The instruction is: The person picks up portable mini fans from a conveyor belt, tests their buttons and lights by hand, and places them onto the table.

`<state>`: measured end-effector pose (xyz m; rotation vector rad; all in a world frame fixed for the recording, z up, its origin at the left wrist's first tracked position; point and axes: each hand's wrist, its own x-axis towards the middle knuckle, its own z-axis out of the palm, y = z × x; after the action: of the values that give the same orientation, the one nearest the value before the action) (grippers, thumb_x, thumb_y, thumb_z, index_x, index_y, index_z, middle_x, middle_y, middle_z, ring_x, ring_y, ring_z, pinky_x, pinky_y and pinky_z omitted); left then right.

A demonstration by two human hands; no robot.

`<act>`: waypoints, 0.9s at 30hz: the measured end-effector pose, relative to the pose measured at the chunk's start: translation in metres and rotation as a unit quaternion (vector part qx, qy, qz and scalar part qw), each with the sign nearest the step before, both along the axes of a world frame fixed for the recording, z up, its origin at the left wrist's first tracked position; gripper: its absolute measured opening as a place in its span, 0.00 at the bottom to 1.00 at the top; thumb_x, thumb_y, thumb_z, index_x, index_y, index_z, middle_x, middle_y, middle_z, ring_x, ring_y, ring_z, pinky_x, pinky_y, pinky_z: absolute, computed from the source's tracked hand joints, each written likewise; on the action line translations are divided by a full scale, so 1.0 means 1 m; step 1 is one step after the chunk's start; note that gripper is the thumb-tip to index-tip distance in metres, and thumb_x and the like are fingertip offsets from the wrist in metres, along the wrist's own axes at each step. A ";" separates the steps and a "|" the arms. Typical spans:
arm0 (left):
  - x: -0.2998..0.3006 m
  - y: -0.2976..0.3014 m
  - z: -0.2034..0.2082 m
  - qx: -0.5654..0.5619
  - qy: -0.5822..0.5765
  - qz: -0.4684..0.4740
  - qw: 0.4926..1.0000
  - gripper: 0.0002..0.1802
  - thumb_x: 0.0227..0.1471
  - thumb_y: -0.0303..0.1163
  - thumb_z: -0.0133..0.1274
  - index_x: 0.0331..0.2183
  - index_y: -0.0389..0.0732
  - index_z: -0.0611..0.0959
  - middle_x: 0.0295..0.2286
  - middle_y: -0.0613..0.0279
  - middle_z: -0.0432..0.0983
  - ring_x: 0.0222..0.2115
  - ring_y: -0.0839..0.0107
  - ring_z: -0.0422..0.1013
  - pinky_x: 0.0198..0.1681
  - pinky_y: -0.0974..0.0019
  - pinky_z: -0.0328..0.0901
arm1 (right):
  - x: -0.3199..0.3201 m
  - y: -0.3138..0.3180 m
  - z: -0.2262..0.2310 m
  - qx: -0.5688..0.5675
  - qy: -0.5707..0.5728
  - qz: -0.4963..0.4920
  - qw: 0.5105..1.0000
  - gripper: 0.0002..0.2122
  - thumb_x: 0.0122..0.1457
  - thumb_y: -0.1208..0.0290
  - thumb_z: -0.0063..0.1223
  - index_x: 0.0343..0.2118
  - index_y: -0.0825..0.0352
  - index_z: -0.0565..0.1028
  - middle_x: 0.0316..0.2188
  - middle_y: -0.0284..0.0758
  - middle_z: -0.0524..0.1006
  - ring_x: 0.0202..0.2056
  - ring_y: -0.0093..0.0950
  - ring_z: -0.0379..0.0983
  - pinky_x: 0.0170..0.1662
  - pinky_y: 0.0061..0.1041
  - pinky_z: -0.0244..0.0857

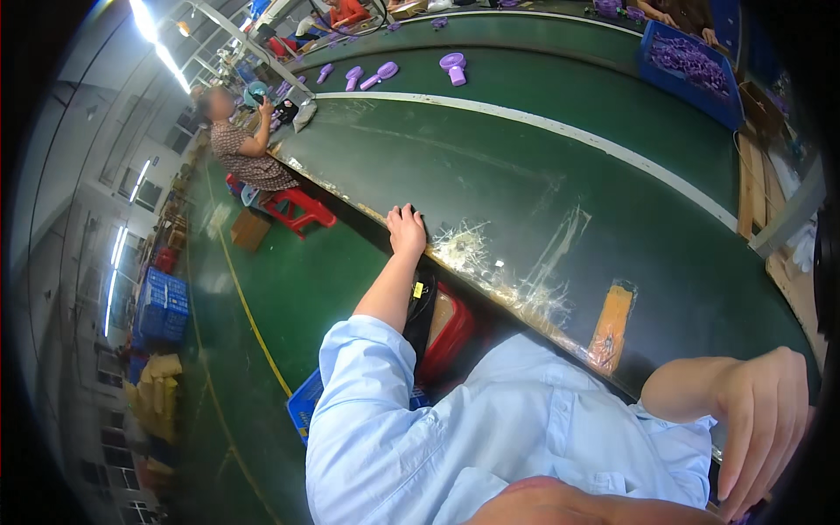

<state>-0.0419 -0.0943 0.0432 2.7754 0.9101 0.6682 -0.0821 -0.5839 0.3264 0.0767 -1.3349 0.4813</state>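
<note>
My left hand (407, 231) rests on the near edge of the dark green workbench (516, 206), fingers spread a little and nothing visible in them. On the right, my right hand (764, 422) hangs beyond the bench's near side with its fingers stretched downward. Its thumb and palm are mostly hidden, and I see no object in it. Small purple pieces (744, 518) show partly at the lower rim under its fingertips. Worn clear tape (461, 245) and an orange-brown taped strip (611, 328) lie on the bench top near me.
Purple handheld-fan-shaped parts (453, 68) lie on the green conveyor belt (525, 87) across the bench. A blue crate (687, 70) full of purple parts stands at the far right. Another person (236, 140) sits at the bench's left end, near a red stool (299, 210). Blue crates (162, 306) stand farther left.
</note>
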 end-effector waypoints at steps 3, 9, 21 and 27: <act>-0.001 0.002 0.000 0.002 0.001 -0.001 1.000 0.21 0.53 0.39 0.44 0.47 0.41 0.69 0.51 0.46 0.58 0.53 0.50 0.53 0.53 0.53 0.56 | 0.006 -0.016 -0.005 -0.096 -0.066 -0.055 0.992 0.18 0.59 0.80 0.35 0.18 0.73 0.77 0.24 0.42 0.78 0.26 0.35 0.77 0.38 0.33 0.72; -0.001 0.002 -0.003 0.000 0.002 0.004 1.000 0.21 0.53 0.39 0.43 0.48 0.42 0.69 0.51 0.46 0.57 0.54 0.51 0.52 0.53 0.53 0.56 | 0.013 0.000 0.006 -0.137 -0.147 -0.049 0.978 0.22 0.64 0.70 0.31 0.21 0.72 0.78 0.26 0.42 0.78 0.31 0.34 0.77 0.41 0.32 0.70; 0.003 0.002 -0.004 0.002 -0.004 -0.005 1.000 0.22 0.53 0.40 0.44 0.48 0.41 0.68 0.52 0.46 0.56 0.55 0.50 0.50 0.54 0.53 0.55 | 0.019 0.027 -0.002 -0.162 -0.207 -0.117 0.958 0.19 0.60 0.58 0.43 0.26 0.69 0.78 0.30 0.41 0.78 0.33 0.32 0.77 0.41 0.27 0.69; -0.001 0.001 -0.002 -0.009 -0.007 -0.001 1.000 0.23 0.53 0.41 0.44 0.49 0.42 0.68 0.52 0.47 0.56 0.55 0.50 0.51 0.54 0.51 0.54 | 0.022 0.037 -0.001 -0.182 -0.257 -0.104 0.943 0.18 0.57 0.56 0.48 0.26 0.70 0.78 0.30 0.41 0.78 0.34 0.32 0.77 0.42 0.25 0.68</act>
<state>-0.0425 -0.0938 0.0410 2.7527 0.9061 0.6739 -0.0598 -0.5473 0.3253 -0.5250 -1.7162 0.5831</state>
